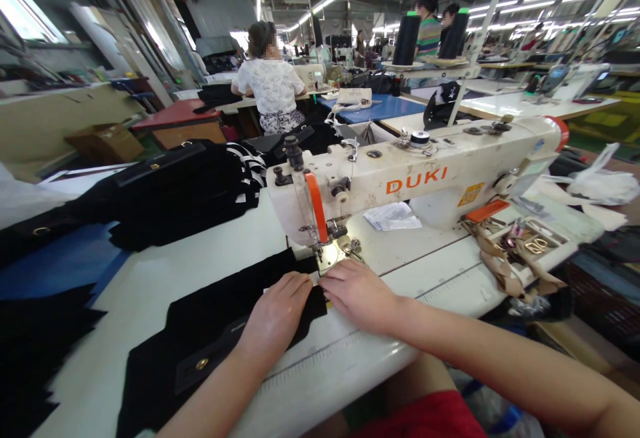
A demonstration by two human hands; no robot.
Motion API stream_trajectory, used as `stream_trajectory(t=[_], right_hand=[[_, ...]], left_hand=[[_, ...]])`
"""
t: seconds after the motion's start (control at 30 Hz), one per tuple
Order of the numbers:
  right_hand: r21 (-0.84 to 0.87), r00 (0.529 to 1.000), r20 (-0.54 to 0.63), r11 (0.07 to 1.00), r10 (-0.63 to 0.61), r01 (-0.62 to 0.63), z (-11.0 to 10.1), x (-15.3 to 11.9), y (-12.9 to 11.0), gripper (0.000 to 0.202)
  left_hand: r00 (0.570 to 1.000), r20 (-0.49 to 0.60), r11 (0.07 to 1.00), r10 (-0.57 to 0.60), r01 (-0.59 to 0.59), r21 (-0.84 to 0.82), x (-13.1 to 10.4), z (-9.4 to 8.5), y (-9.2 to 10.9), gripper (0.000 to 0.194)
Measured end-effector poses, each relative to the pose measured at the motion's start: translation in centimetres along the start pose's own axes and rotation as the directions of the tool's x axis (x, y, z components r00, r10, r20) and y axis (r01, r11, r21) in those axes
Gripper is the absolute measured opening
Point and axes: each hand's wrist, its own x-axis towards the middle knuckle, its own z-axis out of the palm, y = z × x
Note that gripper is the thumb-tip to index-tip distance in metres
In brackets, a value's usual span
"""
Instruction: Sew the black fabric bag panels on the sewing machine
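A black fabric piece (215,315) lies flat on the sewing machine's white table, with a dark patch and a gold-coloured stud (202,363) near its lower edge. Over its right end rests my left hand (277,311), fingers bent and pressed together at a small white strip (315,279). My right hand (357,297) is closed too, its fingertips meeting the strip's other side, just in front of the needle plate (330,255). The sewing machine (400,171) stands right behind both hands; its presser foot is near my fingertips. My fingers partly hide the strip.
Stacked black pieces (185,185) with white tabs lie on the left. White paper slips (393,216) sit under the machine arm. A tray (543,241) of metal rings and tan straps stands at right. Beyond the machine, a person (273,88) in a patterned top sits at another station.
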Motion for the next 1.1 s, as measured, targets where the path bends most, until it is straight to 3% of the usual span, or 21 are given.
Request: stream_trajectory(t=[0.23, 0.57, 0.8, 1.1], right_hand=[[-0.119, 0.999, 0.041, 0.992, -0.027, 0.032, 1.0, 0.7, 1.2, 0.015], [-0.144, 0.995, 0.055, 0.986, -0.079, 0.086, 0.9, 0.9, 1.7, 0.011], [-0.177, 0.988, 0.106, 0.976, -0.110, 0.127, 0.1, 2.0, 3.7, 0.014], [-0.131, 0.995, 0.089, 0.989, -0.052, 0.064, 0.2, 2.2, 4.1, 0.018]], left_hand=[[0.998, 0.068, 1.000, -0.015, 0.015, -0.004, -0.6, 0.1, 0.0, 0.037], [0.958, 0.244, 0.976, -0.151, 0.184, -0.115, -1.4, -0.7, 0.5, 0.042], [0.953, 0.266, 0.976, -0.147, 0.183, -0.117, 1.0, 0.4, -0.3, 0.042], [0.958, 0.252, 0.978, -0.138, 0.172, -0.116, 1.3, 1.0, -1.0, 0.042]])
